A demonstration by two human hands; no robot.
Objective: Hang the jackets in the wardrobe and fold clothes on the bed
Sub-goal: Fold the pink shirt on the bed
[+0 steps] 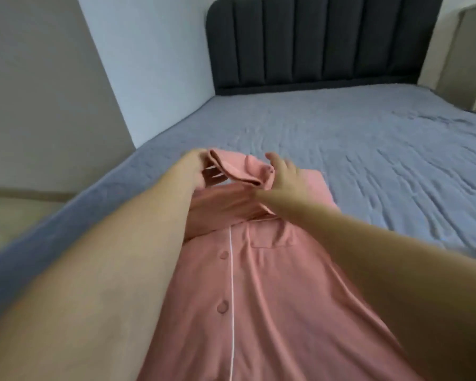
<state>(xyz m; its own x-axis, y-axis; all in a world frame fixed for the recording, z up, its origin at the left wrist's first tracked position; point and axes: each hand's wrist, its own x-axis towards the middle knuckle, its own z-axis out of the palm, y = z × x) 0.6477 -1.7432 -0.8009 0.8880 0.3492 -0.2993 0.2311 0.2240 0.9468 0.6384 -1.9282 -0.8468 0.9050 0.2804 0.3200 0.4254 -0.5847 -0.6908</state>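
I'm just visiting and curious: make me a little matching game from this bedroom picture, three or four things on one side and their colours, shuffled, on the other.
Things:
1. buttoned shirt
2. bed sheet
3. headboard
4. piping along the shirt front

Colours:
A. dark grey
B. white
C. pink
D. blue-grey

Pairs: 1-C, 2-D, 3-A, 4-B
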